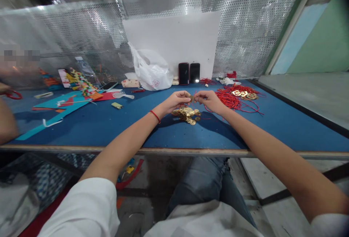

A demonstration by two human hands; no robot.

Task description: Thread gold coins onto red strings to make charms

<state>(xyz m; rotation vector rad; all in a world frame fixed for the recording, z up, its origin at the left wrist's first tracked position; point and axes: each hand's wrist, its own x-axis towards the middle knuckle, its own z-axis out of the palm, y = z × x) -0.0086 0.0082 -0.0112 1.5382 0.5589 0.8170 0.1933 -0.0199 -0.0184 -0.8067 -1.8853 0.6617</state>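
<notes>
My left hand [176, 100] and my right hand [208, 99] meet above the blue table [109, 124], fingers pinched together on a small gold coin [192, 98] between them. A thin red cord seems to run from the pinch, but it is too fine to be sure. Just below the hands lies a pile of gold coins [187, 115]. To the right sits a heap of red cords [231, 100] with more gold coins [244, 94] on it. A red band circles my left wrist.
Two dark phones [189, 73] lean on a white board at the back, beside a white plastic bag [149, 70]. Coloured paper and craft scraps [73, 91] cover the left side. Another person's arm [7, 120] shows at the far left. Perforated metal screens stand behind.
</notes>
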